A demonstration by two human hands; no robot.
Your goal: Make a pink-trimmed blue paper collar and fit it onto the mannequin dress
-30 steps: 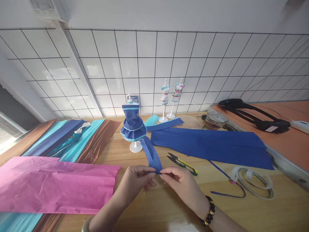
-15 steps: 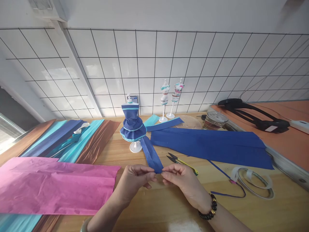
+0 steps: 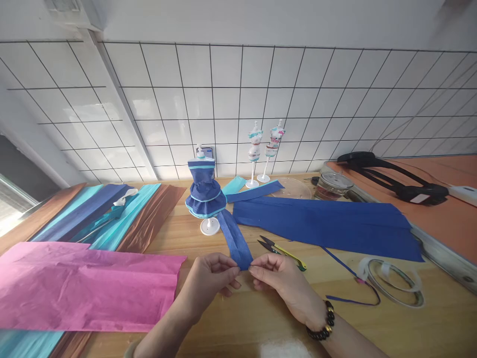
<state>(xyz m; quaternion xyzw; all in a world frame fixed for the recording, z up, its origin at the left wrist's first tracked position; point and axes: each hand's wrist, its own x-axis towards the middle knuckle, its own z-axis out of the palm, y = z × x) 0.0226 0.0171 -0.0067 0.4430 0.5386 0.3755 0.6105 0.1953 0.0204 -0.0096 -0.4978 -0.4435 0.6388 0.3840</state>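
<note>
A blue crepe paper strip [image 3: 235, 238] runs from behind the skirt of a small dress form toward me. My left hand [image 3: 212, 278] pinches the left corner of its near end between thumb and fingers. At the right corner, my right hand [image 3: 278, 273] pinches the same edge. The dress form [image 3: 204, 186] stands on a white round base and wears a tiered blue paper dress with light-blue trim. Just beyond my right hand lie yellow-handled thread snips [image 3: 282, 252], blades pointing left.
A wide blue paper sheet [image 3: 324, 223] lies at right, near a tape roll [image 3: 395, 283]. Pink paper [image 3: 89, 288] and colored sheets cover the left. Two bare dress forms [image 3: 254, 149] and a glass jar [image 3: 333, 185] stand at the back.
The strip's near end has shifted slightly toward me and left, and looks spread a little flatter between my fingers. Both hands keep their pinch, nearly in place.
</note>
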